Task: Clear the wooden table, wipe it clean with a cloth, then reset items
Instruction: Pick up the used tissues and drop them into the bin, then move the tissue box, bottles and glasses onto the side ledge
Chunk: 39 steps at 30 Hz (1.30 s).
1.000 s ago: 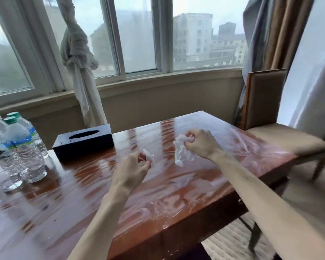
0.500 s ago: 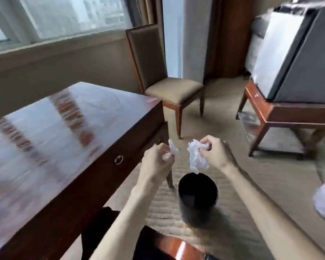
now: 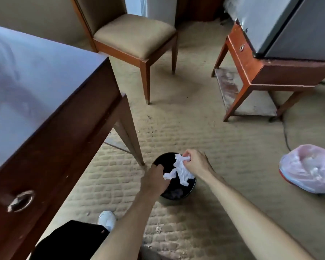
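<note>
The wooden table (image 3: pixel 45 87) fills the left side, and the glossy part of its top that shows is bare. On the carpet below its corner stands a small black waste bin (image 3: pixel 176 200). My right hand (image 3: pixel 196 163) is shut on a crumpled white tissue (image 3: pixel 182 170) that hangs over the bin's mouth. My left hand (image 3: pixel 154 180) hovers over the bin's left rim, fingers curled down on a small tissue wad (image 3: pixel 168 176) at its fingertips. The left hand hides part of the bin.
A padded chair (image 3: pixel 135 34) stands behind the table corner. To the right a wooden stand (image 3: pixel 270 72) carries a grey fridge (image 3: pixel 289 25). A bin lined with a pink bag (image 3: pixel 308 169) sits at far right. My white shoe (image 3: pixel 107 220) is near the table.
I turned from the table toward the floor. Both hands carried the tissue pieces off the tabletop and lowered them over the black bin.
</note>
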Tool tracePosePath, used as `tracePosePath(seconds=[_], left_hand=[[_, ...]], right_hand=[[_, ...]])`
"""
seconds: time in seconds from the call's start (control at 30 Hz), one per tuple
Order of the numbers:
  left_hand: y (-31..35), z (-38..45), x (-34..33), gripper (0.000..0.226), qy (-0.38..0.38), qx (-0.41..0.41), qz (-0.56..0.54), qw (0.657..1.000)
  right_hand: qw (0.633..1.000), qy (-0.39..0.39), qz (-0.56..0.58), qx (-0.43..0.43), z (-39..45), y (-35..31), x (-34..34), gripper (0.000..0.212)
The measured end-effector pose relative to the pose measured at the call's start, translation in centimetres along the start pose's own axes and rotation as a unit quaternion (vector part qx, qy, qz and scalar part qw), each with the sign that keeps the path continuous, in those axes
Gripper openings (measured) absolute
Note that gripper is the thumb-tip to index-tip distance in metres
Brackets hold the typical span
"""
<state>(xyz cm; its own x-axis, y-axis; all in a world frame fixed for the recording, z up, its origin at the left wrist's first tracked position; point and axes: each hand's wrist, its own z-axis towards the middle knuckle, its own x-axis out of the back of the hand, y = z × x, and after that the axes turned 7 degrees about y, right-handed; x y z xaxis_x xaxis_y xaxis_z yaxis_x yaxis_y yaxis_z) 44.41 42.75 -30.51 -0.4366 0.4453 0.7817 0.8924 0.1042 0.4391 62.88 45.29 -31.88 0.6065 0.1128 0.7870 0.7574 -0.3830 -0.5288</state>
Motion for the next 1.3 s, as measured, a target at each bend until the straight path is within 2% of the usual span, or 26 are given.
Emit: tracePosePath(seconds=[0.13,0.23,0.3,0.43,0.57,0.7,0.9,1.1,1.17,1.3], left_hand=[[-2.4,-1.7,1.0,0.037,0.007,-0.014,0.031,0.999],[-3.3,-4.1,2.7,0.039,0.028,-0.033,0.048,0.998],[-3.5,-5.5,4.2,0.038,0.059,-0.041,0.057,0.996],[-3.2,-9.3,7.2,0.036,0.139,-0.068,0.099,0.983],[-3.8,-16.0,11.1,0.037,0.257,-0.089,0.101,0.957],[-6.4,-25.9,15.5,0.035,0.381,-0.100,0.079,0.916],[-12.6,-43.5,23.0,0.028,0.551,-0.029,0.091,0.829],[-23.9,-56.3,29.8,0.030,0.550,0.131,0.178,0.806],[-28.0,-59.0,31.7,0.030,0.526,0.184,0.176,0.812],[-34.9,-61.2,35.5,0.038,0.474,0.257,0.164,0.826]], right_hand=[[0.998,-0.050,-0.010,-0.046,3.0,0.2,-4.5,0.033],[0.989,-0.127,-0.050,-0.057,3.2,1.1,-6.8,0.052],[0.987,-0.142,-0.064,-0.038,2.9,0.8,-6.9,0.056],[0.993,-0.101,-0.047,0.038,-0.6,-4.7,-3.0,0.053],[0.980,-0.027,0.017,0.195,-9.1,-12.6,2.3,0.046],[0.920,0.042,0.088,0.379,-20.5,-19.3,5.7,0.039],[0.805,0.006,0.117,0.582,-35.4,-31.4,5.1,0.038],[0.712,-0.040,0.094,0.694,-46.2,-45.6,-1.1,0.039],[0.699,-0.066,0.076,0.708,-48.8,-50.0,-3.6,0.038],[0.700,-0.116,0.015,0.705,-52.0,-58.4,-9.1,0.043]])
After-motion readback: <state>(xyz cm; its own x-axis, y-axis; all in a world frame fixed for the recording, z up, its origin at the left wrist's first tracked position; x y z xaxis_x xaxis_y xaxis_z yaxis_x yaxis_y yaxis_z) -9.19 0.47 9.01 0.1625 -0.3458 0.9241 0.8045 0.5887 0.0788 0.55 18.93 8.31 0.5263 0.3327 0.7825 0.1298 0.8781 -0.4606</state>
